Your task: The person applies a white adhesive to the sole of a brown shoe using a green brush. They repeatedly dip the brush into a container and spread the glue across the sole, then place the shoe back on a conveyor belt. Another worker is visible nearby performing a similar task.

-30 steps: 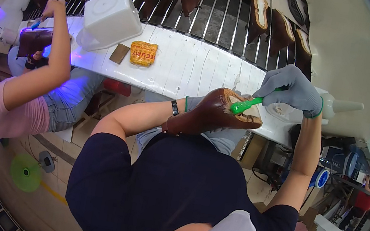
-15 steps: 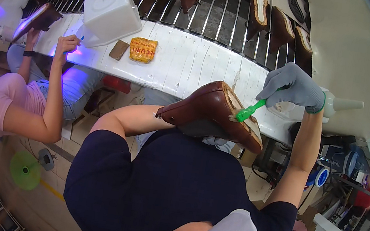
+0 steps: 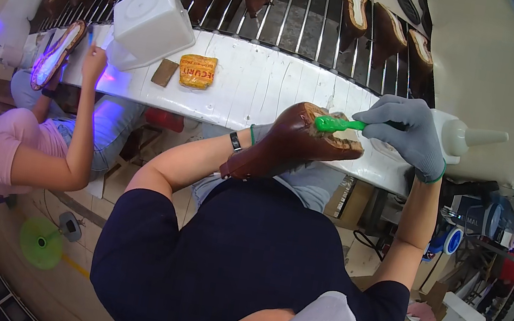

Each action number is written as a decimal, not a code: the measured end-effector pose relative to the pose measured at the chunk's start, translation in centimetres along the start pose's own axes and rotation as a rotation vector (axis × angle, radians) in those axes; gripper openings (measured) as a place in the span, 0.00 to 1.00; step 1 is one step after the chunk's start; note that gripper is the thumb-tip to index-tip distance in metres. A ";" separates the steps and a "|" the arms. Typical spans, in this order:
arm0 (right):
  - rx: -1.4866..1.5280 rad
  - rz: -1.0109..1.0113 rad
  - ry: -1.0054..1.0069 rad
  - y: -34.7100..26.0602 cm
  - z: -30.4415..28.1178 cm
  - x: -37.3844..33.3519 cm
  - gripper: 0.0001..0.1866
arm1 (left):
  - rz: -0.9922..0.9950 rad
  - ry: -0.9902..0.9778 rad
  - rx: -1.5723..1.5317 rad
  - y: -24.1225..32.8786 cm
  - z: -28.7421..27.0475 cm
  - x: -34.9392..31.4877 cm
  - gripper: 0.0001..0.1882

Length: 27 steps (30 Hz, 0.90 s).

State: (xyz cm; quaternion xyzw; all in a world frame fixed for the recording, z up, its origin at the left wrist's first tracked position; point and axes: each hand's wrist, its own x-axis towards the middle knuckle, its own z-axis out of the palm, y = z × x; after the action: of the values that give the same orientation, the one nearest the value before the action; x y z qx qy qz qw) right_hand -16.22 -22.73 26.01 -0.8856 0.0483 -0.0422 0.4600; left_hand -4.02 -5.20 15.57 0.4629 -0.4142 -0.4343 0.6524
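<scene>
My right hand (image 3: pixel 403 131), in a grey glove with a green cuff, pinches a bright green brush (image 3: pixel 336 125). The brush lies against the pale, unsoled bottom of a brown leather boot (image 3: pixel 279 147), near one end of it. The boot is held tilted in front of my body, its bottom turned up and away from me. My left hand (image 3: pixel 260 133), also gloved, supports the boot from behind; only a bit of glove shows and its fingers are hidden.
On the white bench (image 3: pixel 249 85) stand an upturned white tub (image 3: pixel 155 20), a yellow packet (image 3: pixel 197 72) and a brown block (image 3: pixel 164 72). A white spouted bottle (image 3: pixel 459 135) is at right. Several boots hang on a metal-bar rack (image 3: pixel 303 16). At left a co-worker (image 3: pixel 44 147) holds another shoe (image 3: pixel 58 55).
The boot has been turned so its bottom faces farther from me. My right hand has lowered slightly, and the brush has moved up and left across the bottom. The co-worker's shoe has turned upright.
</scene>
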 end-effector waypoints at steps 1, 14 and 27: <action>-0.006 -0.005 0.013 -0.2 0.1 0.0 0.14 | 0.120 0.008 0.028 -1.9 -0.1 0.4 0.22; 0.039 -0.120 -0.147 0.6 -1.4 2.2 0.13 | 0.468 -0.205 0.544 0.8 -1.4 -0.6 0.17; -0.160 0.321 0.121 2.1 -5.5 -0.6 0.10 | 0.938 -0.155 1.042 0.7 -1.9 0.0 0.17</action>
State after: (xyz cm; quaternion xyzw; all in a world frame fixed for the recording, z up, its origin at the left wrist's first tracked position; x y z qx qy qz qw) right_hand -17.53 -28.32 27.41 -0.8962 0.2197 -0.0174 0.3851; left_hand -2.08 -4.57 15.83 0.4553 -0.7692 0.1159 0.4331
